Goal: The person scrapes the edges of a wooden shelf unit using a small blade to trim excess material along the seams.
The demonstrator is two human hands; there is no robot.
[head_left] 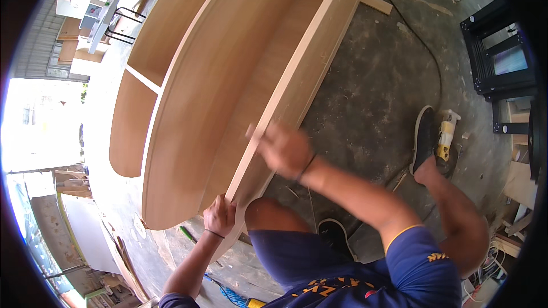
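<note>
A long wooden cabinet carcass (pixel 228 85) with rounded ends and open compartments lies across the floor in front of me. My left hand (pixel 220 215) is closed round the near end of its right-hand board edge (pixel 291 74), thumb and fingers wrapped over it. Farther up that same edge is my right hand (pixel 283 149), smeared by motion, with its fingers curled at the edge. Whether it holds something small against the wood cannot be made out. My bent knee is close beside the outer face of the board.
On the concrete floor (pixel 371 80) at right lie a white and yellow power tool (pixel 447 135) by my foot, a black cable (pixel 425 43) and a wood offcut (pixel 375 3). Black metal frames (pixel 485 88) stand at far right. A green object (pixel 187 232) and blue cord (pixel 231 295) lie near my left arm.
</note>
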